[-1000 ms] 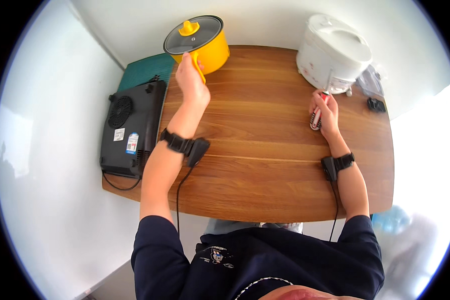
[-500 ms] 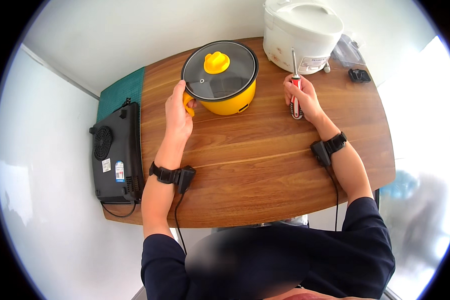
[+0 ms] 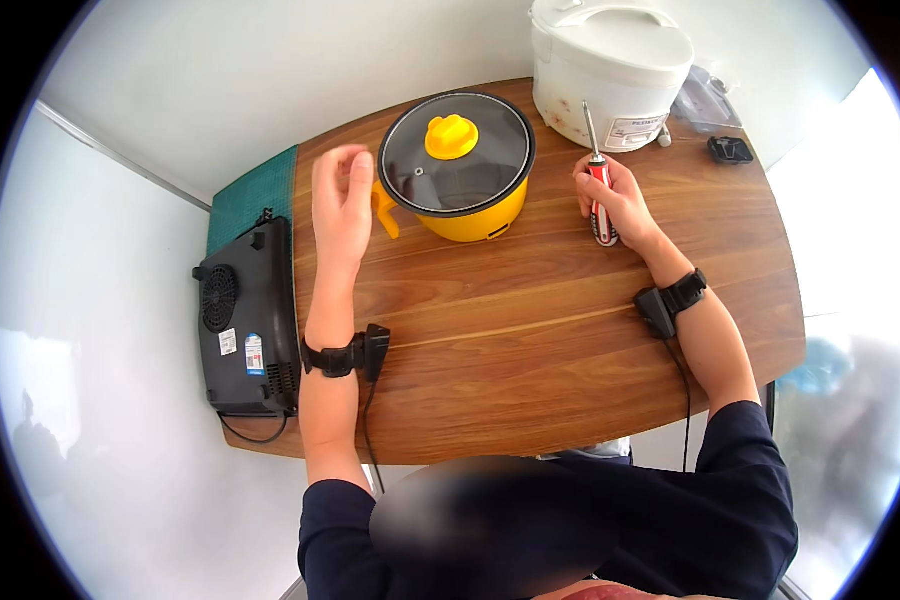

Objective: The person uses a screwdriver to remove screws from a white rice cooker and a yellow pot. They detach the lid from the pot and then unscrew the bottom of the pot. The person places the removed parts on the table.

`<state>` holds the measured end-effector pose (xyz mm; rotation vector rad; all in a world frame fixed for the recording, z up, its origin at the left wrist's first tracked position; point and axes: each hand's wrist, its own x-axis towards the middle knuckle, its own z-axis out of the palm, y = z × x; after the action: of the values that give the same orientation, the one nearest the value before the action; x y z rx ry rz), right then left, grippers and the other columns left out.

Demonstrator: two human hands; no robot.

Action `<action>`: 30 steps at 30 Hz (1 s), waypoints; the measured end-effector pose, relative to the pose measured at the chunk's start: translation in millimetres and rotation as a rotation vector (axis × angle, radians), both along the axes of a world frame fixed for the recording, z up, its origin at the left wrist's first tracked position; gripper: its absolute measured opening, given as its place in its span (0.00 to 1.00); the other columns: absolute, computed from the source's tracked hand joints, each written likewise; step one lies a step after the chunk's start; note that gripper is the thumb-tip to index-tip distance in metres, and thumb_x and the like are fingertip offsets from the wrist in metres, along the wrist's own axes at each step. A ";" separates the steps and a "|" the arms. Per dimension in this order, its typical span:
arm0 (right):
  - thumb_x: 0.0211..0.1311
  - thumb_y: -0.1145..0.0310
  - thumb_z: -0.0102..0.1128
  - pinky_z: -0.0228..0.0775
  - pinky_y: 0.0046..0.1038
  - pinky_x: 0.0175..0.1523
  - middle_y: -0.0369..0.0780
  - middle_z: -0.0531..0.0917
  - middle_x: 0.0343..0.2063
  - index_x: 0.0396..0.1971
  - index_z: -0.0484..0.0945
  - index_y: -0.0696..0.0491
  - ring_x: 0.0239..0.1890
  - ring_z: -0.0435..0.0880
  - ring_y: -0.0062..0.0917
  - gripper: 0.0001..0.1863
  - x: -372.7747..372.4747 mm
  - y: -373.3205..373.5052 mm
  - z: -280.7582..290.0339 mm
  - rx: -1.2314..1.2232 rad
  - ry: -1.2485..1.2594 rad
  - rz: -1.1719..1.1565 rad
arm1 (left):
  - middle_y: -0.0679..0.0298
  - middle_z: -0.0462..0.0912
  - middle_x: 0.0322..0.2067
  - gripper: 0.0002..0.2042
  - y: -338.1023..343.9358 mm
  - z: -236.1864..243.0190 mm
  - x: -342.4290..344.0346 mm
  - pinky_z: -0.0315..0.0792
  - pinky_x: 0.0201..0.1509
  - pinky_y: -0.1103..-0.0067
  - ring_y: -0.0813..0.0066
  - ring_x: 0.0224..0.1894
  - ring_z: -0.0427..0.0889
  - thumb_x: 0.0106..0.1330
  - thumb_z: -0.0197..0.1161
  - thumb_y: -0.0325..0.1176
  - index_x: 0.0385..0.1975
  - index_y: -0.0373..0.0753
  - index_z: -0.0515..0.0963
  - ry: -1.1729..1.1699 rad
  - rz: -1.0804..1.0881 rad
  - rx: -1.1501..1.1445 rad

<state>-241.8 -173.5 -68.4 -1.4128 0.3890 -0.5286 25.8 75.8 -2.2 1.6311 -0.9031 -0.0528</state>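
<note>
A yellow electric cooking pot (image 3: pixel 482 218) stands on the table toward the back, covered by a dark glass lid (image 3: pixel 485 175) with a yellow knob (image 3: pixel 452 138). Its yellow side handle (image 3: pixel 384 210) points left. Just left of that handle, and apart from it, my left hand (image 3: pixel 343 205) is raised with nothing in it, the thumb upright and the fingers loosely bent. My right hand (image 3: pixel 622 203) is closed round the red, white and black grip of a screwdriver (image 3: pixel 600 185), whose metal shaft points up and away from me.
Behind the screwdriver stands a white rice cooker (image 3: pixel 590 85). To its right are a clear plastic bag (image 3: pixel 705 100) and a small black object (image 3: pixel 730 151). An upturned black induction cooker (image 3: pixel 248 320) with a cord lies at the left on a green mat (image 3: pixel 250 205). Walls border the wooden table (image 3: pixel 530 350).
My left hand has let go of the pot's handle and moved a little left and up. The right hand keeps its hold on the screwdriver. The whole view has shifted slightly.
</note>
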 end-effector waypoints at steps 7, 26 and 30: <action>0.73 0.62 0.62 0.69 0.21 0.32 0.31 0.76 0.25 0.39 0.76 0.54 0.26 0.76 0.14 0.10 -2.7 -2.8 -3.5 -0.039 0.027 0.003 | 0.55 0.81 0.49 0.21 -35.1 50.3 -39.0 0.73 0.59 0.67 0.56 0.53 0.80 0.68 0.71 0.44 0.52 0.35 0.81 -0.652 -0.090 0.322; 0.73 0.59 0.62 0.68 0.22 0.31 0.32 0.78 0.23 0.42 0.78 0.55 0.26 0.77 0.15 0.14 -3.2 -5.1 -5.6 -0.147 0.066 0.021 | 0.58 0.83 0.40 0.17 -54.1 64.8 -51.5 0.76 0.53 0.71 0.61 0.46 0.83 0.64 0.74 0.38 0.47 0.35 0.84 -0.761 -0.015 0.026; 0.73 0.58 0.62 0.68 0.22 0.31 0.32 0.78 0.23 0.43 0.78 0.55 0.26 0.77 0.16 0.14 -3.3 -5.4 -6.8 -0.146 0.053 0.012 | 0.62 0.84 0.46 0.16 -30.3 79.7 -89.5 0.75 0.58 0.76 0.72 0.52 0.82 0.74 0.64 0.38 0.53 0.34 0.81 -0.186 -0.359 -0.214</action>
<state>-245.1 -178.9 -75.2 -1.5711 0.3907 -0.5182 -63.8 45.5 77.5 1.2762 -1.2930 -0.0511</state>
